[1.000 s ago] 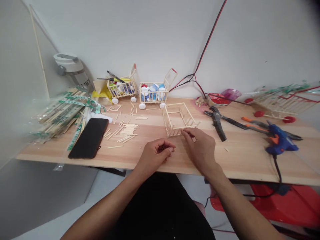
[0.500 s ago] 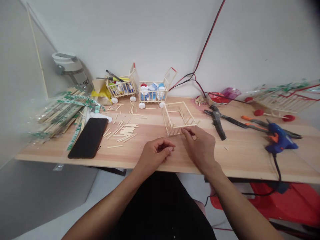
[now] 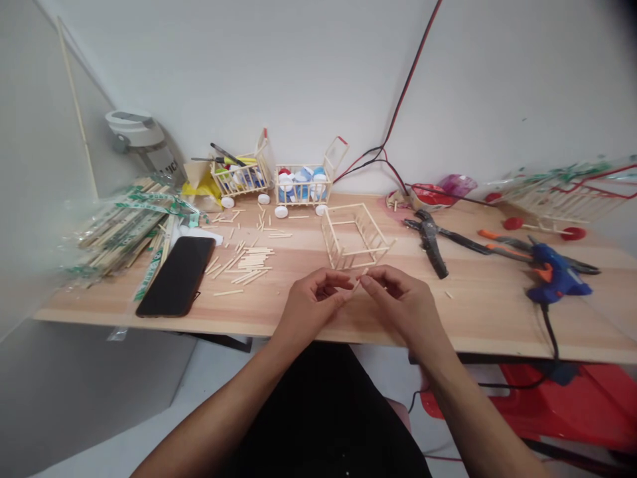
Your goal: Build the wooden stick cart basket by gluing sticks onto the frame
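Observation:
Between my two hands is a short wooden stick (image 3: 361,277), held up at a slant just in front of the stick frame. My left hand (image 3: 314,300) pinches its lower end with thumb and fingers. At its upper end, the thumb and forefinger of my right hand (image 3: 405,299) close on it. Beyond my fingers stands an open box-shaped frame (image 3: 355,252) of thin wooden sticks, with upright bars along its sides. Loose cut sticks (image 3: 255,259) lie in a pile to the left of it.
Two small stick carts (image 3: 303,199) with white wheels stand along the wall. A phone (image 3: 176,277) and bagged sticks (image 3: 124,226) lie left. To the right are black-handled pliers (image 3: 432,242), a blue glue gun (image 3: 557,275) with its cord, and a red-wheeled cart (image 3: 557,206).
My right hand has drawn back from the frame's near side toward my left hand. The short stick now shows between both hands. The frame stays in place.

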`<state>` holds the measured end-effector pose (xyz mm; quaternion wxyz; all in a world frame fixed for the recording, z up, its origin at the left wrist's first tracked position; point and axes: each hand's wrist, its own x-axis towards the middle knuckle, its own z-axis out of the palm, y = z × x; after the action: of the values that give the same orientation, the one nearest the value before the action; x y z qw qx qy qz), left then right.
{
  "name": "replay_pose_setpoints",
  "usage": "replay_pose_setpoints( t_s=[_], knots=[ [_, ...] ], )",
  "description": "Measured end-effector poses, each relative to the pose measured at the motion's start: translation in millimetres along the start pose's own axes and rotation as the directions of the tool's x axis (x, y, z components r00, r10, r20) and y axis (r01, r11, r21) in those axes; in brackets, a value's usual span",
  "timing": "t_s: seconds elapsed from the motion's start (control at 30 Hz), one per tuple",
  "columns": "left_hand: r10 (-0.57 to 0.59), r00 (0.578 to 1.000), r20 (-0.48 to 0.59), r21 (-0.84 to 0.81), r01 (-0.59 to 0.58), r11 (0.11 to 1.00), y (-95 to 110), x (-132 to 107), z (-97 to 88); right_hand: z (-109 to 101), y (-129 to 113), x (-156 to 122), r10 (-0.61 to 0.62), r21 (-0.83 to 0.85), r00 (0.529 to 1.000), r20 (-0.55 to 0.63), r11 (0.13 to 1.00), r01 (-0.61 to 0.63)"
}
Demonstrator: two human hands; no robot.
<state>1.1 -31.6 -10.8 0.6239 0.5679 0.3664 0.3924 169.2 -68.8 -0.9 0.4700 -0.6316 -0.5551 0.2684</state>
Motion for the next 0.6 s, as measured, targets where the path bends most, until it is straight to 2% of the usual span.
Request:
replay_pose_setpoints(
  t_s=[0.17, 0.27, 0.33, 0.4, 0.43, 0.5, 0.53, 0.57, 0.6],
  knots=[
    [0.005, 1.000, 0.027, 0.023, -0.006, 1.000, 1.0, 1.3, 5.6, 5.1, -9.8, -10.8, 0.003, 0.010, 1.000, 0.030, 1.000, -0.003],
    [-0.013, 1.000, 0.006, 0.111, 0.012, 0.994, 0.7, 1.2, 3.2, -16.6, -5.0, -7.4, -0.016, -0.094, 0.997, -0.079, 0.996, 0.008],
    [-0.024, 1.000, -0.002, 0.154, 0.024, 0.988, 0.8, 1.4, 0.5, -51.9, 9.7, -2.6, -0.029, -0.192, 0.969, -0.245, 0.981, -0.019],
    [-0.019, 1.000, 0.007, 0.173, 0.018, 0.985, 1.2, 1.4, -1.7, -101.6, 33.3, 1.2, -0.067, -0.319, 0.894, -0.444, 0.944, -0.087],
    [-0.013, 1.000, 0.014, 0.180, 0.011, 0.984, 1.4, 1.2, -2.4, -129.2, 47.0, 2.3, -0.059, -0.390, 0.835, -0.546, 0.901, -0.191],
    [-0.001, 1.000, 0.025, 0.193, -0.004, 0.981, 1.9, 0.7, -2.8, -181.8, 74.2, 4.0, 0.033, -0.516, 0.763, -0.646, 0.718, -0.468],
    [0.001, 1.000, 0.029, 0.199, -0.007, 0.980, 2.2, 0.5, -2.7, -204.2, 86.4, 5.1, 0.109, -0.518, 0.723, -0.682, 0.625, -0.584],
    [-0.001, 1.000, 0.031, 0.204, -0.005, 0.979, 2.5, 0.4, -2.4, -222.5, 97.0, 6.8, 0.199, -0.509, 0.699, -0.687, 0.555, -0.658],
    [-0.002, 1.000, 0.030, 0.207, -0.004, 0.978, 2.7, 0.3, -1.9, -236.5, 105.9, 9.2, 0.235, -0.500, 0.691, -0.684, 0.539, -0.678]
  ],
)
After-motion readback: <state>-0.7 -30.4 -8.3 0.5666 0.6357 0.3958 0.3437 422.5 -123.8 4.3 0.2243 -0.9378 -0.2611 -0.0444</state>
